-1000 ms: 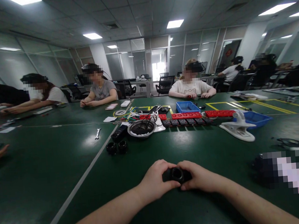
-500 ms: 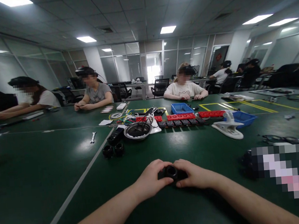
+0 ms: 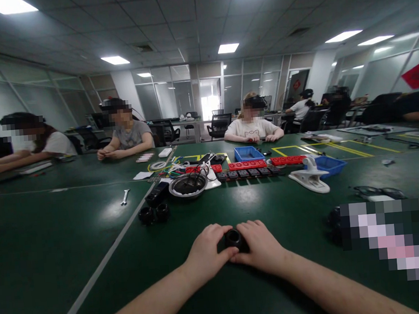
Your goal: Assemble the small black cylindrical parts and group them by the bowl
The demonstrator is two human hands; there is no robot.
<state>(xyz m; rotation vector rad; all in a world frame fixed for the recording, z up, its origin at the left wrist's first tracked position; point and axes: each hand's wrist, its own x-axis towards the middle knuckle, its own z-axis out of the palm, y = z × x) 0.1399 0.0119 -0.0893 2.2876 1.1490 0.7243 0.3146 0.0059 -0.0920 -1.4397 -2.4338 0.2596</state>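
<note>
A black round part with a hole in its top (image 3: pixel 233 240) stands on the green table (image 3: pixel 192 303), between my two hands. My left hand (image 3: pixel 209 250) wraps its left side, thumb in front and fingers behind. Around the right side curls my right hand (image 3: pixel 258 245), its thumb near the left thumb at the front. Two similar black round parts, one on the left (image 3: pixel 146 215) and one on the right (image 3: pixel 162 211), stand close together farther left.
A metal bowl (image 3: pixel 188 185) with cables, a black device (image 3: pixel 157 193), red strips (image 3: pixel 247 165), a blue bin (image 3: pixel 249 153) and a white clamp (image 3: pixel 310 178) lie beyond. A wrench (image 3: pixel 124 197) lies left. Several people sit around; one person (image 3: pixel 252 124) is opposite.
The view has shifted, so the table items appear farther left. My right hand has closed in more around the black part's right side, and the two hands sit closer together.
</note>
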